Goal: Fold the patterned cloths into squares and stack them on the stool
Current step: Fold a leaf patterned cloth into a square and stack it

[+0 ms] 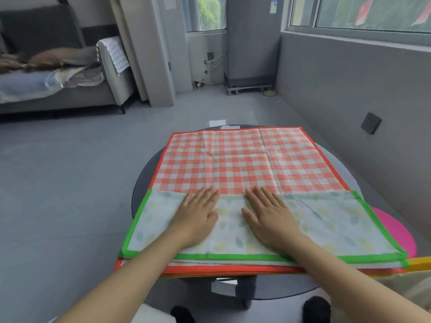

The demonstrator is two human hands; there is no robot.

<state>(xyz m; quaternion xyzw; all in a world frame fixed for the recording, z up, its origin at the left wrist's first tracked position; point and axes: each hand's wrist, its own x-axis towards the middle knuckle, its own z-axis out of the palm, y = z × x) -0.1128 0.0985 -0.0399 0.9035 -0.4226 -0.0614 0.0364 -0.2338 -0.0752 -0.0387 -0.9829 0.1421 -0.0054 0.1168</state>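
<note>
A leaf-patterned cloth with a green border [331,227] lies folded in half across the near part of a round dark table [142,183]. Under it an orange-and-white checked cloth [245,159] lies spread flat. My left hand [198,215] presses flat on the green-bordered cloth left of its middle. My right hand [268,217] presses flat on it just right of the middle. The fingertips of both reach the cloth's far fold. Beneath, at the near edge, more cloth edges show, one yellow [419,263].
A pink round stool [394,231] stands to the right, partly hidden by the cloths. A grey wall with a black socket [370,123] runs along the right. A sofa [58,73] with bedding stands far left across the grey floor.
</note>
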